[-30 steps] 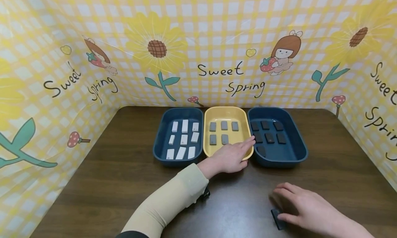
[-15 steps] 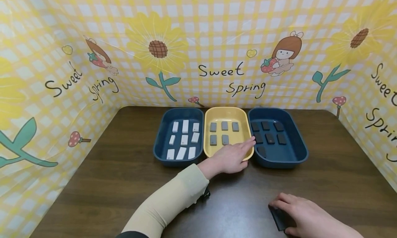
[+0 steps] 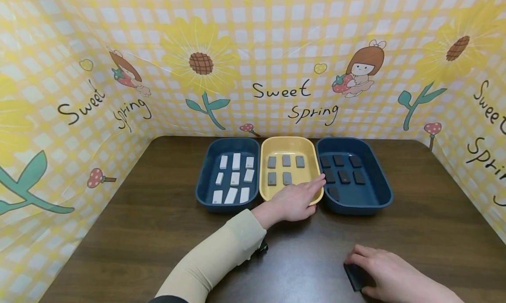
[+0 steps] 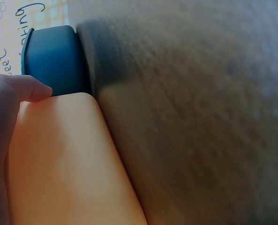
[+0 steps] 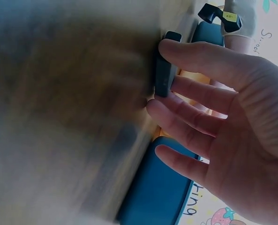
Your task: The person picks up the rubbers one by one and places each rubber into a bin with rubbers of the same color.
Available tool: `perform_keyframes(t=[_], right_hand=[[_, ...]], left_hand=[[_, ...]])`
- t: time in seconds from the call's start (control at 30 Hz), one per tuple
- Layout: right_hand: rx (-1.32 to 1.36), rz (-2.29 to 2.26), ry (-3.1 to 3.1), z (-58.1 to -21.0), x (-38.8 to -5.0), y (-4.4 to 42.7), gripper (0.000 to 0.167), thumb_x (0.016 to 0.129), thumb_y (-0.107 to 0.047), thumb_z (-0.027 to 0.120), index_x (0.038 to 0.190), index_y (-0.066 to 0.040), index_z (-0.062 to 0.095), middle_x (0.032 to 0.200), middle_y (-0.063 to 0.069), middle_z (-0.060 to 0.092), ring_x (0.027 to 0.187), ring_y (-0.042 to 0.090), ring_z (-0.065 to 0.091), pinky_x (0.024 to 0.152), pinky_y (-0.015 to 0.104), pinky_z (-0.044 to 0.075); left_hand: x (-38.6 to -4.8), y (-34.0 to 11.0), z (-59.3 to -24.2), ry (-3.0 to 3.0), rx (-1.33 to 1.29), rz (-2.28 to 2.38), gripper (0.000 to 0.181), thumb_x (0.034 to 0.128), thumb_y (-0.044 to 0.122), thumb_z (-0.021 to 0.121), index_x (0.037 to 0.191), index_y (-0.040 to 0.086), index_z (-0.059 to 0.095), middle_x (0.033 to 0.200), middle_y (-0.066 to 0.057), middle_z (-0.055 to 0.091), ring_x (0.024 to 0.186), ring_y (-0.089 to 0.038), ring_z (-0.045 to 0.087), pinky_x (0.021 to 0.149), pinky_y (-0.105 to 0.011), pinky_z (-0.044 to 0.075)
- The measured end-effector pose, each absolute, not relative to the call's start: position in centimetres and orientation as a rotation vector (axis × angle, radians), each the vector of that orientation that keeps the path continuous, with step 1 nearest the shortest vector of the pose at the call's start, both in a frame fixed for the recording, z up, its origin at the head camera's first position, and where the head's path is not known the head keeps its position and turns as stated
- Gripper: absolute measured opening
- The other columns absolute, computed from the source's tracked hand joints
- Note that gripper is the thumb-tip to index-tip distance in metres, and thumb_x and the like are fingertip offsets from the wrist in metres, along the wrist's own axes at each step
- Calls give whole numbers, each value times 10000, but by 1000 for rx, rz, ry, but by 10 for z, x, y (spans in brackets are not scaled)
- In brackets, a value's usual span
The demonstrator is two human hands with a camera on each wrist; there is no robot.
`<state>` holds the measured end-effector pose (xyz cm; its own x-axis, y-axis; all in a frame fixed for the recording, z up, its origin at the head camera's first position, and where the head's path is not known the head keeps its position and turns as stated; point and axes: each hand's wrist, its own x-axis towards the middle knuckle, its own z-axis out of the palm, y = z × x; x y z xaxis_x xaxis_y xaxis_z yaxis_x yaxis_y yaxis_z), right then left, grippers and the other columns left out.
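Observation:
My left hand (image 3: 290, 202) lies across the front right corner of the yellow tray (image 3: 264, 189), gripping its rim. Its thumb hooks over the edge of the tray's wall (image 4: 59, 154) in the left wrist view. At the front right, my right hand (image 3: 389, 270) pinches a small black rectangular block (image 3: 356, 277) between thumb and fingers. The right wrist view has this block (image 5: 163, 72) on edge at the table surface, its other fingers spread loosely. Grey blocks (image 3: 286, 160) lie in rows inside the yellow tray; part of it is hidden under my left hand.
Left of the yellow tray stands a blue tray (image 3: 200, 193) with rows of white blocks (image 3: 235, 178). A second blue tray (image 3: 385, 193) on the right holds several black blocks (image 3: 344, 176). Behind the brown table (image 3: 158, 232) hangs a yellow checked cloth (image 3: 253, 39).
My right hand has lowered its fingers around the black block and now pinches it; the block has shifted only slightly. My left hand and the trays have stayed where they were.

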<state>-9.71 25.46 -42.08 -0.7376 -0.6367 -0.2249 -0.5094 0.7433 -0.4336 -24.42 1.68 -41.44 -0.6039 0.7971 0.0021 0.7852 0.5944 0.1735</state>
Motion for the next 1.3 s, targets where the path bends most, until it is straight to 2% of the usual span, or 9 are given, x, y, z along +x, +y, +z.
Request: perform_keyframes(t=[0.37, 0.83, 1.03, 1.3], right_hand=[[-960, -410, 2710, -408, -108, 251, 459, 696, -245, 873, 1100, -240, 656, 1012, -145, 540, 802, 38, 541, 691, 362, 541], [-1019, -385, 3072, -378, -127, 270, 488, 648, -192, 886, 1082, -127, 671, 995, -88, 557, 716, 10, 527, 583, 276, 495], [-950, -354, 3177, -367, -139, 277, 510, 659, -179, 882, 1115, -98, 670, 1032, -28, 577, 714, 39, 562, 547, 267, 478], [-851, -384, 3240, -357, -163, 285, 526, 695, -154, 866, 1157, -43, 641, 1066, 86, 567, 635, 51, 518, 477, 253, 418]], left_hand=[[-245, 14, -415, 2740, 1352, 233, 690, 985, 312, 528, 1558, 137, 186, 1618, 33, 94, 1356, -96, 363, 990, -277, 414], [-244, 16, -414, 2736, 1383, 220, 691, 984, 308, 525, 1557, 126, 186, 1617, 24, 100, 1363, -85, 349, 960, -261, 433], [-245, 16, -416, 2737, 1386, 220, 686, 985, 305, 523, 1556, 120, 191, 1618, 22, 95, 1357, -84, 357, 946, -257, 439], [-245, 17, -417, 2733, 1383, 240, 688, 984, 302, 529, 1555, 120, 192, 1618, 27, 96, 1362, -85, 348, 973, -262, 423]])
